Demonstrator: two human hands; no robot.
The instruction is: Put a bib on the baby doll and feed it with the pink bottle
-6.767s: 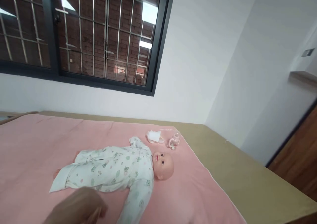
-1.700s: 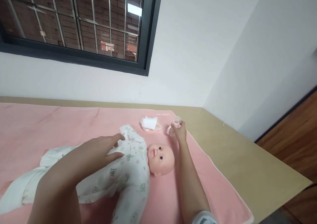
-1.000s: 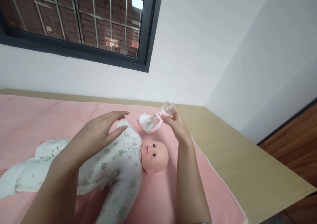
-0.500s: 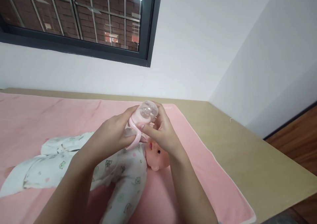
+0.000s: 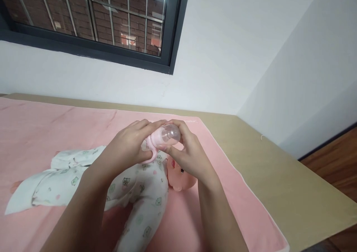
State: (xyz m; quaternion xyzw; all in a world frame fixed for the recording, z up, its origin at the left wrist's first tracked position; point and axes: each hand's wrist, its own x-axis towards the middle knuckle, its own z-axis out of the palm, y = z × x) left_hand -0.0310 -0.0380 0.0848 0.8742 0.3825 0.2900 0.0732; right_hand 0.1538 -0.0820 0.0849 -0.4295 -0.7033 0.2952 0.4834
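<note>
A baby bottle (image 5: 157, 138) with a pink collar, a pink handle and a clear domed cap is held sideways above a doll. My left hand (image 5: 129, 142) wraps round its body and handle, hiding much of the bottle. The fingers and thumb of my right hand (image 5: 185, 146) close round the clear cap end. Below lies the doll (image 5: 181, 177) on its back, dressed in a white printed suit; my hands and forearms cover part of its head and body.
A pink mat (image 5: 223, 192) lies under the doll on a wooden-coloured tabletop (image 5: 267, 181). Behind it rises a white wall (image 5: 206, 58) with a dark-framed, barred window (image 5: 167, 29). Brown wood panelling (image 5: 337, 162) stands at the right.
The bottle has tipped from pointing up towards me to lying more level, its cap now pointing right. My right hand has shifted slightly right and down with the cap end.
</note>
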